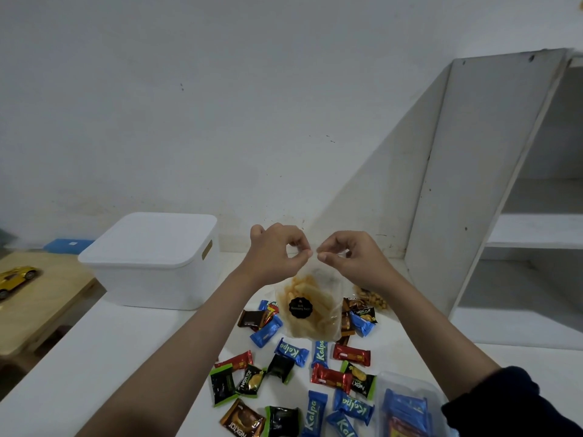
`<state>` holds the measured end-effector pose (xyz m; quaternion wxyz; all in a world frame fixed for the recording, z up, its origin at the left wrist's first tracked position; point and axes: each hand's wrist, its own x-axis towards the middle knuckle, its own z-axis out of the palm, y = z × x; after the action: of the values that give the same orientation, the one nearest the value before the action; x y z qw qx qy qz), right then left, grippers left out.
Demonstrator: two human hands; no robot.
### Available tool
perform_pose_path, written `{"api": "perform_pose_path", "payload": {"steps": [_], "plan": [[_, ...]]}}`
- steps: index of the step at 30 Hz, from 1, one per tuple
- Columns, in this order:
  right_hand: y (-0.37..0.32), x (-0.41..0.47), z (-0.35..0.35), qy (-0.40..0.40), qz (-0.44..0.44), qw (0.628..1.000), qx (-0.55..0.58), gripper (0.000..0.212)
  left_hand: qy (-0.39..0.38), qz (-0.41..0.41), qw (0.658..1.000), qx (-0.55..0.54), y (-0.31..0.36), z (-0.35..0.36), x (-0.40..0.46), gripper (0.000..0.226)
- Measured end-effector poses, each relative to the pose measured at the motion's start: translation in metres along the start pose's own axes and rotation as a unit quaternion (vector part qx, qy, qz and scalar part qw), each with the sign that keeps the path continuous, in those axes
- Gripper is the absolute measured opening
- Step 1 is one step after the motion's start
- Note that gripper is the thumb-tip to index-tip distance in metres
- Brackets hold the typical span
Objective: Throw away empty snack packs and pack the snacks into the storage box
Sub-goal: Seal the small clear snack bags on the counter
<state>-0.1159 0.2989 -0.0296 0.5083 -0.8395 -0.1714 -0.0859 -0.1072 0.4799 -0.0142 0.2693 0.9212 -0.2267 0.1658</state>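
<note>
Centre of frame: both hands raised above the table, pinching the top edge of a clear bag of pale yellow snack sticks (310, 305). Left hand (277, 253) has thumb and forefinger closed on the left part of the bag's mouth; right hand (351, 255) has thumb and forefinger closed on the right part, the two pinches nearly touching. The bag hangs straight down from the fingers, long axis vertical, a round black label facing the camera; its bottom looks to be at or just above the scattered wrappers, cannot tell whether it rests on them. It is clearly not empty, so my reading is that it goes in the box, not the bin. The white storage box (151, 263) sits at middle left of the frame, lid on, well apart from the bag and nearer the left hand; the lid would have to come off first. No bin in view. On the white table (110, 357), lower centre, small wrapped snacks (291, 351) lie loose: roughly seven blue, three red, about five black-and-green, a few brown; the pile is partly hidden, so counts are approximate. One clear plastic tub (407, 402) at lower right holds more blue packs. A small bag of nuts (372, 299) lies behind the right wrist.
</note>
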Motion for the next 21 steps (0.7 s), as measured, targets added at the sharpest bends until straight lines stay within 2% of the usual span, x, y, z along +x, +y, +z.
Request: {"api": "perform_pose_path", "payload": {"steps": [5,7,11,17,21], "plan": [[0.001,-0.002,-0.004,0.045,0.053,0.979,0.19,0.016,-0.017,-0.012,1.0,-0.01,-0.003,-0.005,0.004,0.011],[-0.001,-0.002,-0.003,0.053,0.065,0.971,0.224,0.02,-0.02,-0.01,1.0,-0.002,-0.002,-0.004,0.005,0.01],[-0.002,-0.001,-0.003,0.073,0.08,0.968,0.228,0.022,-0.019,-0.02,0.999,-0.023,-0.007,-0.004,0.006,0.01],[-0.003,-0.003,-0.015,0.017,0.092,0.966,0.24,0.027,-0.039,-0.06,0.994,-0.08,-0.019,-0.008,0.01,0.01],[-0.005,-0.004,-0.007,0.08,0.085,0.972,0.204,0.016,-0.052,-0.081,0.985,-0.144,-0.019,-0.005,0.011,0.009]]}}
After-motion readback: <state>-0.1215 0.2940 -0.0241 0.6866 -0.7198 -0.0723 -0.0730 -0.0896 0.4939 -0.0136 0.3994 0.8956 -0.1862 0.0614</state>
